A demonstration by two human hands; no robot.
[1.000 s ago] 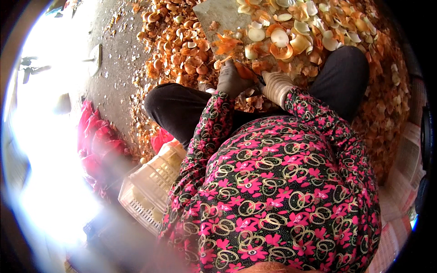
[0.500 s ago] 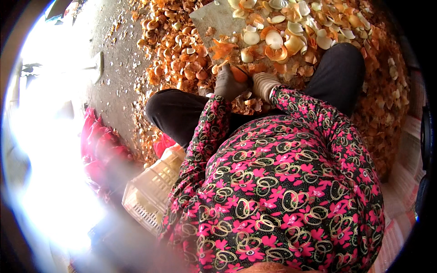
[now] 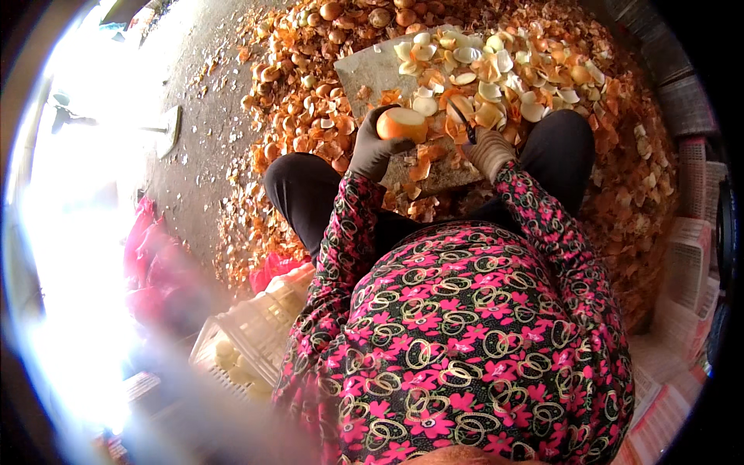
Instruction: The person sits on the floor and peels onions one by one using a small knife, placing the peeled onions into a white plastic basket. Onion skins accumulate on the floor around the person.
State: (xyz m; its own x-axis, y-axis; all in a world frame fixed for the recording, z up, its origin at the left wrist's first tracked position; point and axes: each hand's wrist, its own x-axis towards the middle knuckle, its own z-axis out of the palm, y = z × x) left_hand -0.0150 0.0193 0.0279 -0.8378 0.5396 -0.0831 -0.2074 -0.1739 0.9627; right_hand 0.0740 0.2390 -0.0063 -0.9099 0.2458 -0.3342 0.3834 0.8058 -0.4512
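Observation:
My left hand (image 3: 370,155), in a dark grey glove, is wrapped round a large onion (image 3: 401,125). The onion has orange skin, and a pale cut face shows on its upper side. To its right my right hand (image 3: 490,153), in a light striped glove, is closed on a small knife (image 3: 459,111). The narrow blade points away and to the left, apart from the onion. Both hands are over a grey board (image 3: 364,74) strewn with peels and pale onion slices.
Whole onions (image 3: 332,11) and loose brown skins surround the board. A heap of onion skins (image 3: 604,225) spreads to the right. At my left stand a white plastic basket (image 3: 263,322) with pale onions inside and pink bags (image 3: 143,248). My bent knees flank the board.
My hands have moved apart. The left has lifted the onion and turned it so its cut face shows; the right has drawn away rightward with the knife. My knees have shifted slightly.

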